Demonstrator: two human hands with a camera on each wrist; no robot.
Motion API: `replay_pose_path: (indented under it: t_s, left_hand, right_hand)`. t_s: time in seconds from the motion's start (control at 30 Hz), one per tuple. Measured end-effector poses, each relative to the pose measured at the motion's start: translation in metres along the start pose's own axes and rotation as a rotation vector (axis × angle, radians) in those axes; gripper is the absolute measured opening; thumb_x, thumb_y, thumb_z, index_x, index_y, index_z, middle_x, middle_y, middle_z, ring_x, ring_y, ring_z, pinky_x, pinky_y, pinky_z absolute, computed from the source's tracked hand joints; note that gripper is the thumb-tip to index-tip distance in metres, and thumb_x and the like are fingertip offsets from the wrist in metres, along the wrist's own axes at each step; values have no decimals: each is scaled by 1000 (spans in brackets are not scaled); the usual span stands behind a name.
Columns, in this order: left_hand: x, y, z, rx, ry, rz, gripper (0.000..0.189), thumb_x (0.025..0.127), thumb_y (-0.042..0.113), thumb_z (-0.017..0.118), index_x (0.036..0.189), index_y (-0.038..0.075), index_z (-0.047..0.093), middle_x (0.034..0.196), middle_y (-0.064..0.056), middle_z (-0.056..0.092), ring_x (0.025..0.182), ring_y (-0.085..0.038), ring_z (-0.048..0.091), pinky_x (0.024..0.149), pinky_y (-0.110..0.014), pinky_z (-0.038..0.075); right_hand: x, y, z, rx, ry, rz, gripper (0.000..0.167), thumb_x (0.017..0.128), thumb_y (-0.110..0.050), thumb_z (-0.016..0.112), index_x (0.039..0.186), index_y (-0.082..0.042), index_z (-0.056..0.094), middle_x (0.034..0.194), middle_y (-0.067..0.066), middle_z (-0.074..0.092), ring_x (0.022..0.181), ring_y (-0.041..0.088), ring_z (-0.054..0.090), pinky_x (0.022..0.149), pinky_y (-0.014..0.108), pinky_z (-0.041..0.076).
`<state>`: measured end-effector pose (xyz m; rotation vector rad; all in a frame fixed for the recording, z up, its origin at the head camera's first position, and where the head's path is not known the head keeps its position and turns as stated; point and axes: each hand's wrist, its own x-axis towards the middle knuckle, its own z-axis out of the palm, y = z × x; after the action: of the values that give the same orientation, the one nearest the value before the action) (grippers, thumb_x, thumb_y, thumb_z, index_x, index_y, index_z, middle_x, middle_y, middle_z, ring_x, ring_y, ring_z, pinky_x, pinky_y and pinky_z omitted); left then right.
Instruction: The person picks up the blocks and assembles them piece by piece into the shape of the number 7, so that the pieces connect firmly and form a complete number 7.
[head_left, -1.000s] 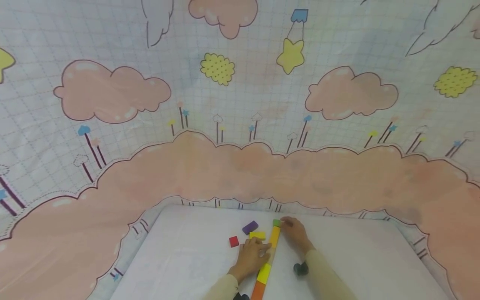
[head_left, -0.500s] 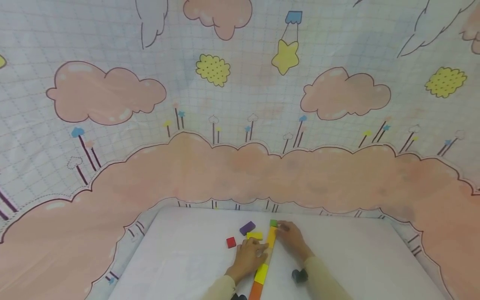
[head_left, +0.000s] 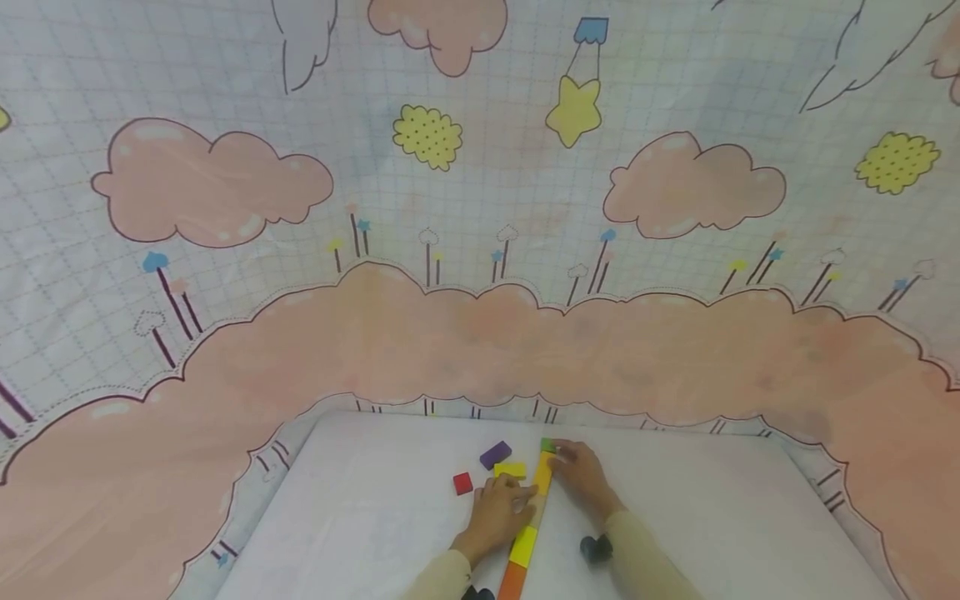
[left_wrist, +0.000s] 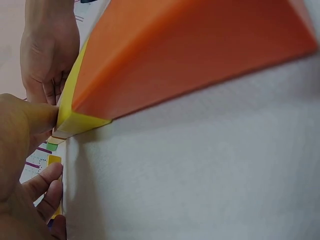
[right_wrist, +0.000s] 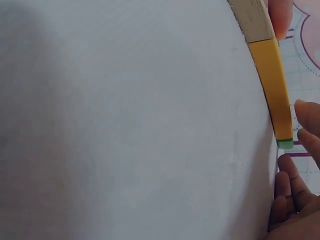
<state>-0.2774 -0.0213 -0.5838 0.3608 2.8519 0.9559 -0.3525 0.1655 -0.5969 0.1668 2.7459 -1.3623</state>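
Observation:
A line of blocks runs away from me: an orange block (head_left: 513, 578) in front, then a yellow block (head_left: 524, 546), a plain wooden block (right_wrist: 252, 20), a yellow-orange block (head_left: 542, 475) and a small green block (head_left: 547, 445) at the far end. My left hand (head_left: 495, 512) touches the row around the wooden block; its other fingers rest along the left side. My right hand (head_left: 582, 473) is at the far right end, fingertips close beside the green and yellow-orange blocks. Whether they touch is unclear.
Left of the row lie a purple block (head_left: 496, 455), another yellow block (head_left: 510, 471) partly behind the left hand, and a red block (head_left: 462, 483). The white tabletop (head_left: 360, 500) ends at a patterned curtain (head_left: 465, 342).
The head view has shifted slightly. My right fingertips have come in closer along the right side of the yellow-orange block, near the green one. My left hand keeps its place on the row.

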Motion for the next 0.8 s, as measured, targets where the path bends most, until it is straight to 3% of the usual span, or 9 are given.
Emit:
replay_pose_path:
  t_s: [0.23, 0.53, 0.8]
  left_hand:
    - [0, 0, 0, 12, -2, -5, 34, 95, 39, 63, 128, 34, 65, 125, -1, 57, 114, -23, 48, 91, -43, 38]
    - [2, -2, 2, 20, 7, 7, 34, 94, 40, 63, 127, 35, 66, 126, -2, 57, 113, -23, 48, 89, -42, 38]
    - [3, -3, 4, 7, 9, 3, 33, 94, 39, 64, 126, 33, 67, 125, -3, 58, 113, -24, 49, 89, -44, 39]
  right_hand:
    - [0, -2, -1, -27, 2, -43, 35, 92, -25, 67, 126, -18, 65, 131, 12, 59, 126, 34, 52, 108, 57, 40]
    - [-3, -8, 0, -21, 26, 1, 34, 92, -25, 67, 126, -19, 66, 132, 12, 58, 127, 34, 51, 109, 58, 38]
    - [-4, -8, 4, -55, 53, -11, 36, 92, -23, 67, 127, -18, 65, 132, 13, 58, 126, 34, 51, 109, 57, 39]
